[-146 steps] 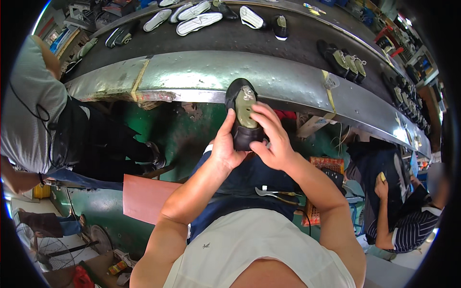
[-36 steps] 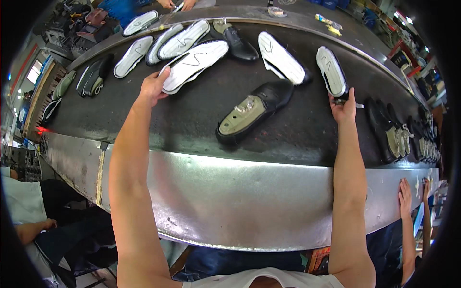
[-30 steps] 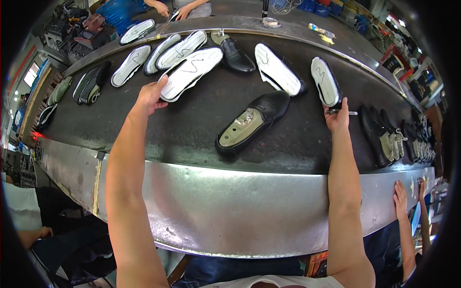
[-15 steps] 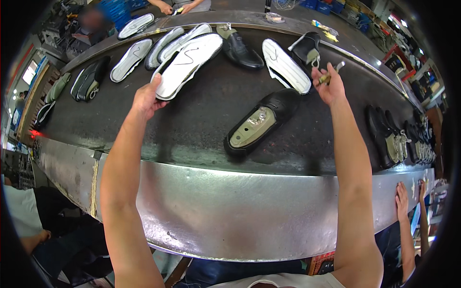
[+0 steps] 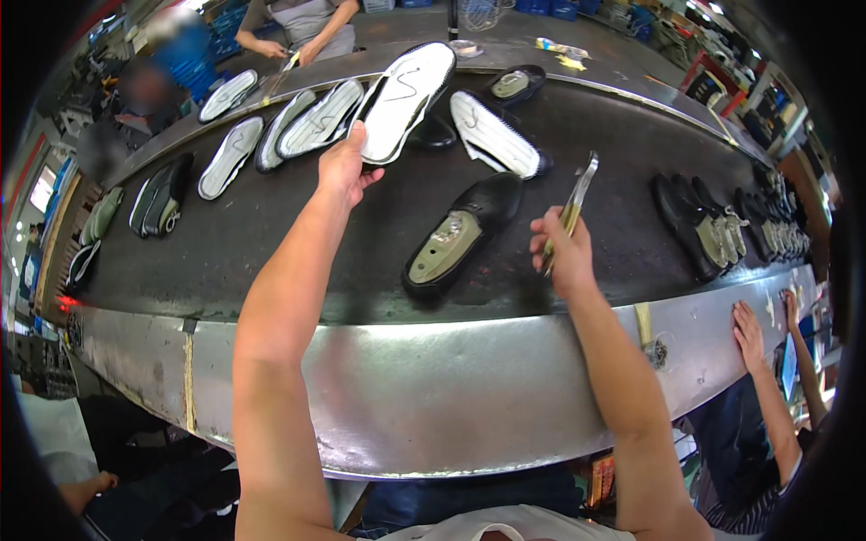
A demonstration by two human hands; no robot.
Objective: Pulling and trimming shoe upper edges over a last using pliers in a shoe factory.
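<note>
My left hand [image 5: 347, 171] pinches one end of a shoe upper [image 5: 401, 104], its white lining facing up, held above the dark belt. In my right hand [image 5: 564, 248] is a pair of pincers [image 5: 579, 191] with a silver head and yellowish handles, head pointing up and away. Between my hands a black shoe [image 5: 496, 203] lies on the belt, green insole with a shiny metal fitting showing. Beyond it rests another white-lined upper [image 5: 496, 135]. A second black shoe with a green insole [image 5: 512, 85] sits near the far edge. The raised upper partly hides a black shoe [image 5: 433, 133].
More white-lined uppers [image 5: 231, 158] and dark shoes [image 5: 162, 194] lie left on the belt. Black shoes [image 5: 690, 216] stand in rows at the right. A metal ledge [image 5: 451, 388] runs along the near side. A co-worker's hands [image 5: 307, 54] work across; another's hand [image 5: 749, 334] rests right.
My right hand has drawn back toward me with the pincers, away from the far black shoe, which now shows its insole. My left hand has moved the upper rightward. The whole view has shifted.
</note>
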